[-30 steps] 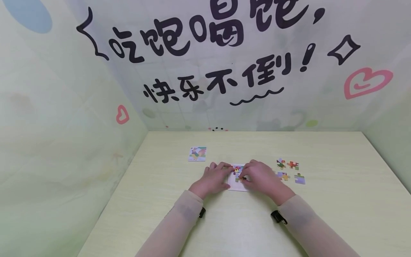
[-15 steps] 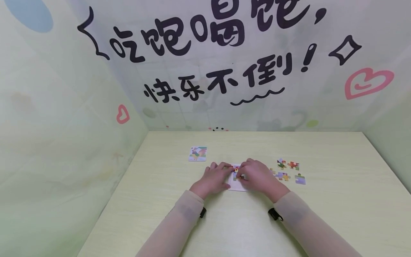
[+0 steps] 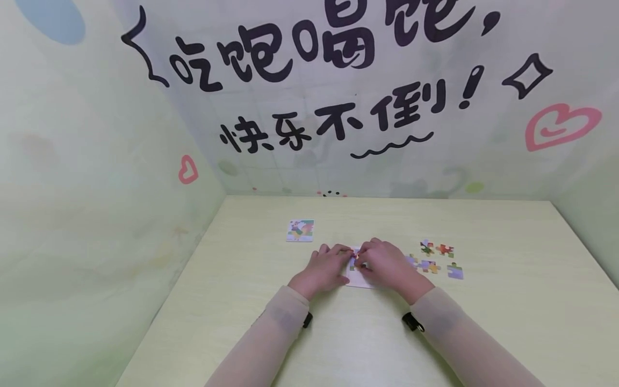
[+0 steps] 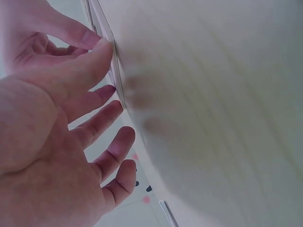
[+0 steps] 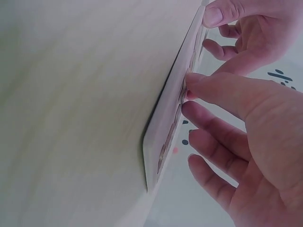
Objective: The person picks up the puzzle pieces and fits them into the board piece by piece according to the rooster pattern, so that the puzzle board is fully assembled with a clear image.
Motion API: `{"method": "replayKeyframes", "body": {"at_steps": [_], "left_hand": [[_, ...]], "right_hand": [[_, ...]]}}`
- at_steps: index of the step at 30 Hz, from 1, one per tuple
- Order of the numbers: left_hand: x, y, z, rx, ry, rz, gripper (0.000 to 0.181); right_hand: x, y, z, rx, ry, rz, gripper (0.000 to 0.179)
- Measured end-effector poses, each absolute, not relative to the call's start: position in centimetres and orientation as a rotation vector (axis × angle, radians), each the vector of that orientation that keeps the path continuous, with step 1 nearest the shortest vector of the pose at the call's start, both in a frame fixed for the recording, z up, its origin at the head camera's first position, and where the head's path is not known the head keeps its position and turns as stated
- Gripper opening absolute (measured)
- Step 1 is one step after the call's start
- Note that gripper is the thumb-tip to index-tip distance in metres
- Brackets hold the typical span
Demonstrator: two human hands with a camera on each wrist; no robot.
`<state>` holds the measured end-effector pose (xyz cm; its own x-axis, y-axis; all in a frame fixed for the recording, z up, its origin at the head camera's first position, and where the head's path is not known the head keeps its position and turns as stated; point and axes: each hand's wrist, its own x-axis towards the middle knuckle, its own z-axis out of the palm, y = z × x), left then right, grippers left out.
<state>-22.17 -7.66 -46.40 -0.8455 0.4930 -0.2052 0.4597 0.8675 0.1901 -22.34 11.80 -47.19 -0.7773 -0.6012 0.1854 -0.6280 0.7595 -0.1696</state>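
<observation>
Nearest us we see pale beige sleeves [image 3: 263, 344], with a black wrist device [image 3: 413, 322] showing below the right one. Past them, the left hand [image 3: 323, 271] lies loosely spread, its fingers a little bent, touching the left side of a puzzle board [image 3: 359, 280] flat on the table [image 3: 358, 338]. The right hand [image 3: 389, 269] bends over the board, thumb and forefinger brought close together; we cannot tell whether they pinch a piece.

The board is thin and whitish lilac, bare along its near part. Between the hands we make out pieces [image 3: 356, 254] in blue and red towards its far left, mostly covered by fingers.

Just right of the right hand lie loose pieces with knobs and notches: one lilac and green, partly hidden [image 3: 412, 260], one orange and lilac [image 3: 430, 266], one lilac edged green [image 3: 455, 271]; behind these, one red and green [image 3: 427, 248] and one orange-red [image 3: 445, 250].

Farther off, to the left, we see a small picture card [image 3: 300, 230] with a bird-like figure, then a wall with black lettering [image 3: 338, 122].
</observation>
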Motion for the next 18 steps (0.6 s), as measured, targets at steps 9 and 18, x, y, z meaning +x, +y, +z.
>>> {"method": "replayKeyframes", "body": {"at_steps": [9, 18], "left_hand": [[-22.36, -7.71, -46.57, 0.742, 2.785, 0.210, 0.072], [-22.42, -7.63, -46.71, 0.736, 2.776, 0.184, 0.071]], "right_hand": [[-22.24, 12.02, -47.12, 0.997, -2.831, 0.388, 0.013], [-21.74, 12.61, -47.51, 0.956, -2.872, 0.460, 0.015]]}}
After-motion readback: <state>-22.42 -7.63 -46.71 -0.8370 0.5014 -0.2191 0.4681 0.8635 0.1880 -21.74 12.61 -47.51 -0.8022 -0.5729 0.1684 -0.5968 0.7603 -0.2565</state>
